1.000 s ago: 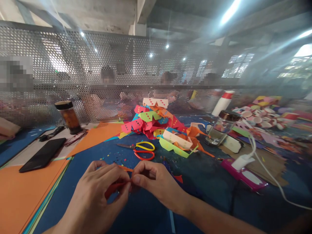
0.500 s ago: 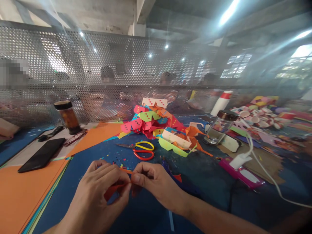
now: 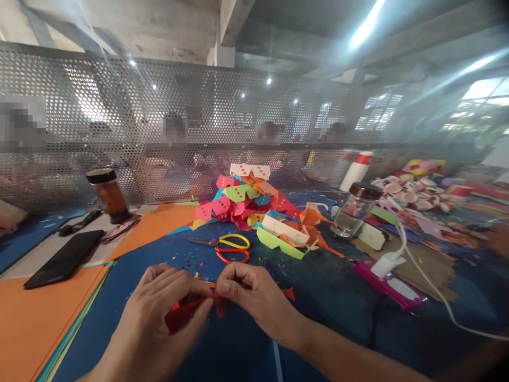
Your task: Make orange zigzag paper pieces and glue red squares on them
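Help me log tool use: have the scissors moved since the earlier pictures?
No: the scissors show no clear shift against the perforated screen; the whole view has shifted slightly.

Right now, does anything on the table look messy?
Tiny multicoloured scraps lie scattered on the blue tabletop between the bare left hand and the red-and-yellow-handled metal scissors, like litter.

Orange-red paper (image 3: 182, 316), bent, partly hidden, pinched between hands (image 3: 157, 305) (image 3: 260, 302).

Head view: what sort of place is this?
Probably a shared craft workshop: a heap of coloured paper shapes, scissors, and people beyond a perforated screen.
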`<state>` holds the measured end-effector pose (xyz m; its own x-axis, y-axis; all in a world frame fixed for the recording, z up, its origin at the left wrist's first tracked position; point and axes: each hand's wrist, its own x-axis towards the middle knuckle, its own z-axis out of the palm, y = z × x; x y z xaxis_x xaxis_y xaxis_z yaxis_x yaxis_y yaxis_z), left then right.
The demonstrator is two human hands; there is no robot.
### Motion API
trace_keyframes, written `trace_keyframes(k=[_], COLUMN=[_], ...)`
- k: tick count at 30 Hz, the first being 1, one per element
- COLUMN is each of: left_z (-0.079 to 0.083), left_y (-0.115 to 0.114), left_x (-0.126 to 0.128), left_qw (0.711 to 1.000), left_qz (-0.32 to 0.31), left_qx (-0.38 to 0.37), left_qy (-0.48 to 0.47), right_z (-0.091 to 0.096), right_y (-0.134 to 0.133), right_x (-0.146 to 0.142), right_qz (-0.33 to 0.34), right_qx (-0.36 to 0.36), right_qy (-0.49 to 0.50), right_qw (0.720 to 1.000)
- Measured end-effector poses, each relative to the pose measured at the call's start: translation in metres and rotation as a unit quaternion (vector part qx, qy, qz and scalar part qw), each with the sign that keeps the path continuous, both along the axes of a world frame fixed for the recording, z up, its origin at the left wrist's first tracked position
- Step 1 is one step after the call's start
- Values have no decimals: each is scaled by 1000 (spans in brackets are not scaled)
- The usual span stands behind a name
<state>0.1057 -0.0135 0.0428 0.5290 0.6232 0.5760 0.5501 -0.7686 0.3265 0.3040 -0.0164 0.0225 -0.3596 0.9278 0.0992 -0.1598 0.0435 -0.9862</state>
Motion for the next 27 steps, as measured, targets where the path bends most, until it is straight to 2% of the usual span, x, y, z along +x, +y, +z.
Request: trace_keyframes(k=[5,7,9,11,14,22,27], left_z=[1,1,0,0,0,2,4], left_y=[-1,-1,-1,0,1,-2,-1], left_x=[0,0,0,0,0,-1,0], left_qw=[999,999,998,999,999,999,998], left_qz=[24,37,47,41,27,2,-1], left_qx=[-21,-29,-33,-25,-6,34,55], left_qy=[-17,-17,-18,-20,-22,-8,-3], right_z=[5,8,9,9,6,2,2], right_y=[-3,-4,-6,-7,-8,-9,-9], right_x=[2,3,3,4,4,5,6], right_qz=[-29,-73,-130,-167,-162,-134,-126], right_qx=[39,82,171,282,376,394,413], right_qy=[-32,-57,-86,-111,-138,-171,-207], right_qw=[998,992,973,938,902,893,878])
